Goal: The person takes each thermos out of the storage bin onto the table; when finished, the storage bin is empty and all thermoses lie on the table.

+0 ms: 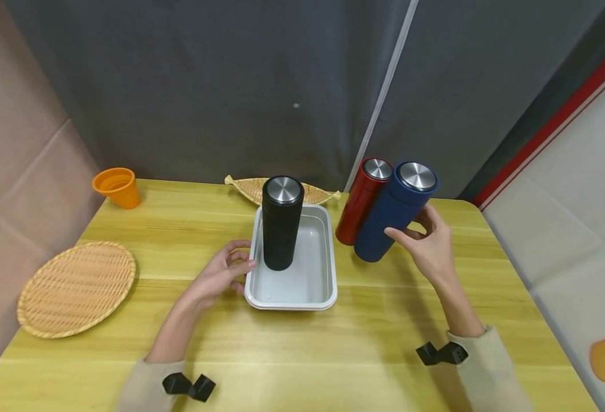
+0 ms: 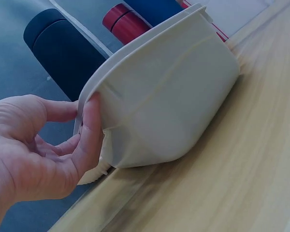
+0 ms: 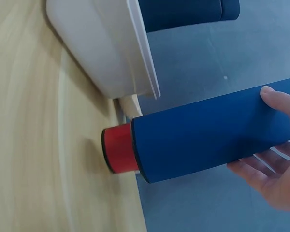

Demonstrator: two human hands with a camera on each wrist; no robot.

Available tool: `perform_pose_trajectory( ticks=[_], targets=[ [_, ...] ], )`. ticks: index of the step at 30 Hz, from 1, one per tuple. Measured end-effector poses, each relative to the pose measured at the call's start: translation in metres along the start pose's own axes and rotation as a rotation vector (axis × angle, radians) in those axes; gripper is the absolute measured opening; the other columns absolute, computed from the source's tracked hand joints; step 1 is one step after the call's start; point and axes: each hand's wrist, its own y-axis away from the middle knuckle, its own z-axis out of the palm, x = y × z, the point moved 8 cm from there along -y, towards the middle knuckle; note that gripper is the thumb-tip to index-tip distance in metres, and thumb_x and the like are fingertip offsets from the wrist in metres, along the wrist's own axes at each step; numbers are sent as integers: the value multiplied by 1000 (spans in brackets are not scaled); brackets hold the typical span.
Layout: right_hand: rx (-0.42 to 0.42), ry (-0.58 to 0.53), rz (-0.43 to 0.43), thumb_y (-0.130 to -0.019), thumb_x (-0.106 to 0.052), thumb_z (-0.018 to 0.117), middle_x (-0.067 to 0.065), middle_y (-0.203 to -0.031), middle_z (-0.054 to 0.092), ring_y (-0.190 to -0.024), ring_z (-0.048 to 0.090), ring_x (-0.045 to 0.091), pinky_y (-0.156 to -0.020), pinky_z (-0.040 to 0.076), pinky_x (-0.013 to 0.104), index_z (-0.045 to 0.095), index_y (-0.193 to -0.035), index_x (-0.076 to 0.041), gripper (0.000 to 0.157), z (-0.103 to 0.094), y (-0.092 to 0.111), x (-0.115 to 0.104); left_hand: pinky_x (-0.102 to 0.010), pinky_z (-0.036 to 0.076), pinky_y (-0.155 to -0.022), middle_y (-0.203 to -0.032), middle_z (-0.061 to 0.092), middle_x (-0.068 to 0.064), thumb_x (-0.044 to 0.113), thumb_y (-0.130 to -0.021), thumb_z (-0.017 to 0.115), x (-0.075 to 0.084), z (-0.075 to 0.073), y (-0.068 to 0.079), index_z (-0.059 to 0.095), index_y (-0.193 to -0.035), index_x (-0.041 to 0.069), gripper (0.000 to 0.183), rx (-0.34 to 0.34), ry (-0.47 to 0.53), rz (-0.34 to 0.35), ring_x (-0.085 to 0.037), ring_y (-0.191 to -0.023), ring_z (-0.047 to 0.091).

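My left hand pinches the left rim of a light grey rectangular tub, thumb and fingers on its edge in the left wrist view. A black thermos flask with a steel-topped lid stands inside the tub, toward its left. My right hand grips a blue thermos flask at its side. In the right wrist view the blue flask's base is raised off the table. Just behind it, a red thermos flask stands on the table, partly hidden by the blue one.
A boat-shaped woven basket lies behind the tub, against the dark backdrop. At the left are an orange cup and a round woven tray. The wooden table meets a pale wall on the right.
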Motion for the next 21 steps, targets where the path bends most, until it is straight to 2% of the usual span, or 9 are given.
perform_pose_trajectory(
  ticks=[11, 17, 21],
  targets=[
    [68, 10, 38, -75, 3, 79, -1, -108, 61, -97, 59, 16, -76, 54, 19, 56, -129, -5, 59, -14, -5, 23, -30, 52, -55, -119, 48, -25, 7, -97, 55, -4, -2, 2, 27, -142, 1, 53, -14, 39, -6, -23, -87, 56],
    [84, 35, 79, -76, 0, 79, -2, -103, 60, -94, 58, 15, -75, 53, 16, 57, -125, -1, 54, -13, -11, 17, -31, 52, -59, -122, 46, -26, 7, -98, 52, -6, 0, 3, 25, -144, 4, 53, -17, 69, -20, -27, -91, 57],
    [102, 39, 110, -77, -2, 79, -3, -101, 59, -92, 56, 12, -75, 51, 15, 58, -123, -2, 51, -14, -14, 21, -32, 52, -64, -120, 49, -24, 8, -98, 52, -8, 4, 3, 26, -145, 6, 53, -12, 83, -43, -29, -95, 58]
  ],
)
